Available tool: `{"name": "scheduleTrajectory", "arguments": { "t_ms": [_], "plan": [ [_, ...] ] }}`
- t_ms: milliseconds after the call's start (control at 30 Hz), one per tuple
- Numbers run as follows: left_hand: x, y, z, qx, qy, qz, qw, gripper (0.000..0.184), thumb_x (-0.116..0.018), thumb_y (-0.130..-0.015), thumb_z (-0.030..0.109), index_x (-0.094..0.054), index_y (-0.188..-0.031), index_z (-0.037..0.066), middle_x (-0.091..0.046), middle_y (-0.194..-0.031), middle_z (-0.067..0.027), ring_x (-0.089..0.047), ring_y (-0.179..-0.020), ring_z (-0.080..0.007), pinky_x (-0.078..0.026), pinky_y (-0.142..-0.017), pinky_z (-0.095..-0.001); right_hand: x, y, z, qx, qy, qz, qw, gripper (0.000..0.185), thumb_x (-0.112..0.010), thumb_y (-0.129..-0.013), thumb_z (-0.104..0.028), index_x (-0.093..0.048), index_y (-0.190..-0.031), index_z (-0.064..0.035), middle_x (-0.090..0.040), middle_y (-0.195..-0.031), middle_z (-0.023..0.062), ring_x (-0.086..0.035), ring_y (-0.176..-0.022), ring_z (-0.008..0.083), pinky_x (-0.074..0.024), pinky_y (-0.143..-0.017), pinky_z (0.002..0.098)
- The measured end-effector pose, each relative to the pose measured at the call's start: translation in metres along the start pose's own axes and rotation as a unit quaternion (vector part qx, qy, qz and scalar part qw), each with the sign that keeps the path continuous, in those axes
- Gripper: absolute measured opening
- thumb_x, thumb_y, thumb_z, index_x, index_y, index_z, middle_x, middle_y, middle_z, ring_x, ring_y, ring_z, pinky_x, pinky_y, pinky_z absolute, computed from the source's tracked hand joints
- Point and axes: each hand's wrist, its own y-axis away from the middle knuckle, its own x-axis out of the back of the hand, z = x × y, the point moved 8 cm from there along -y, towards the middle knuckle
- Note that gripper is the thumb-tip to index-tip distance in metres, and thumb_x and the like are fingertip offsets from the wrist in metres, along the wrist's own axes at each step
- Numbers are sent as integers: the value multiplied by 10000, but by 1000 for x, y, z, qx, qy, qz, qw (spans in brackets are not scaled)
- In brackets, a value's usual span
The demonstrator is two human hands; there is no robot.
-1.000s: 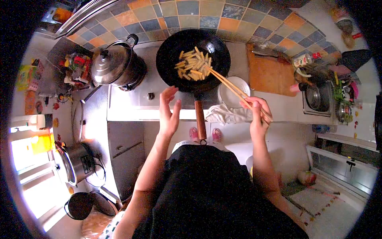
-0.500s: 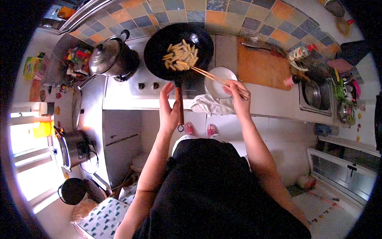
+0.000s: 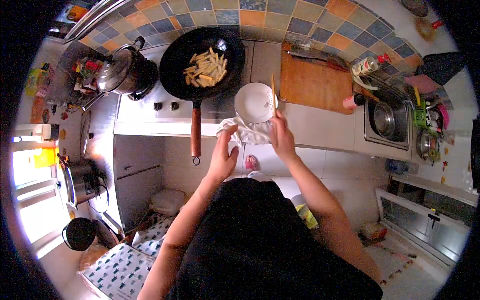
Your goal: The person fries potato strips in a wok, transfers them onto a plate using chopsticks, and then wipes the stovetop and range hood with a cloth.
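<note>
Pale strips of food [image 3: 206, 68] lie in a black wok [image 3: 172, 82] on the stove, its wooden handle pointing toward me. Nothing is held in my left hand [image 3: 223, 157]; its fingers are apart, near a crumpled white cloth [image 3: 247, 131] at the counter's front edge. My right hand [image 3: 283, 137] is closed around wooden chopsticks [image 3: 273, 95], which point away from me along the right rim of a white plate [image 3: 254, 102]. The plate stands right of the wok, just behind the cloth.
A lidded steel pot [image 3: 122, 72] stands on the left of the stove. Right of the plate are a wooden cutting board [image 3: 315, 82] with a knife at its back edge, a bottle [image 3: 365, 66] and a sink [image 3: 387, 135] holding a metal bowl.
The view has shifted right. My left hand has moved from near the wok handle to near the cloth. The chopsticks have left the wok and swung upright beside the plate.
</note>
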Motion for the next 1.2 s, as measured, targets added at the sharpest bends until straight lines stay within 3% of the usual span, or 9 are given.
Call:
{"name": "scheduleTrajectory", "arguments": {
  "t_ms": [100,200,300,500,600,700,900,1000,1200],
  "plan": [
    [-21,3,-12,-6,10,-3,1000,517,-474,-754,-49,-367,-1255,18,-461,-1238,-179,-422,-1177,-329,-333,-988,-379,-43,-3,27,38,91,-58,993,276,-527,-851,-103,-409,-1094,-44,-330,-1337,217,-490,-1096,369,-459,-839,421],
    [-30,6,-10,19,-13,-27,999,514,-475,-757,-37,-362,-1257,10,-453,-1245,-186,-415,-1185,-330,-326,-994,-379,-73,-7,57,-59,36,-140,988,319,-569,-813,-97,-431,-1095,-41,-321,-1346,211,-457,-1135,368,-441,-879,411],
    [-31,8,-12,11,4,-22,1000,521,-473,-756,-34,-353,-1262,4,-446,-1251,-188,-409,-1195,-323,-320,-1000,-381,-74,-12,43,108,156,-70,979,366,-595,-775,-97,-455,-1110,-51,-292,-1365,200,-408,-1187,355,-398,-940,404],
    [-24,13,-24,25,16,-12,999,525,-479,-760,-32,-344,-1267,4,-445,-1256,-178,-401,-1209,-310,-321,-1003,-380,-95,-8,65,121,241,-106,957,492,-536,-783,-85,-405,-1257,-77,-216,-1413,165,-288,-1281,318,-280,-1043,400],
    [-23,11,-23,34,4,-18,999,517,-483,-767,-29,-348,-1265,10,-446,-1256,-176,-401,-1210,-309,-322,-1002,-374,-94,-11,60,119,271,-114,948,485,-502,-806,-109,-425,-1284,-86,-253,-1411,171,-323,-1260,323,-299,-1027,401],
    [-23,5,-19,45,-7,-27,999,511,-489,-774,-25,-355,-1264,22,-447,-1256,-172,-405,-1207,-307,-323,-1001,-374,-87,-14,48,111,248,-134,953,487,-469,-819,-74,-405,-1301,-90,-274,-1399,168,-314,-1265,329,-290,-1032,407],
    [-13,4,-6,32,10,-25,999,499,-507,-788,-6,-363,-1264,32,-454,-1250,-168,-423,-1186,-307,-331,-993,-379,-54,-18,20,33,111,-94,989,660,-503,-658,78,-368,-1294,-39,-272,-1384,179,-264,-1288,339,-232,-1066,407],
    [13,8,7,-3,54,12,998,470,-501,-790,-13,-384,-1243,25,-483,-1186,-158,-468,-1128,-287,-362,-961,-361,-27,-27,-44,42,62,-38,997,631,-430,-607,160,-428,-1210,-25,-369,-1299,176,-326,-1240,346,-259,-1047,416],
    [114,26,9,11,194,140,971,387,-457,-800,-62,-414,-1176,16,-509,-1093,-115,-551,-987,-184,-432,-866,-317,-46,-48,-184,123,-89,-19,988,503,-408,-615,80,-473,-1108,2,-500,-1126,175,-459,-1088,332,-327,-975,391]
  ]
}}
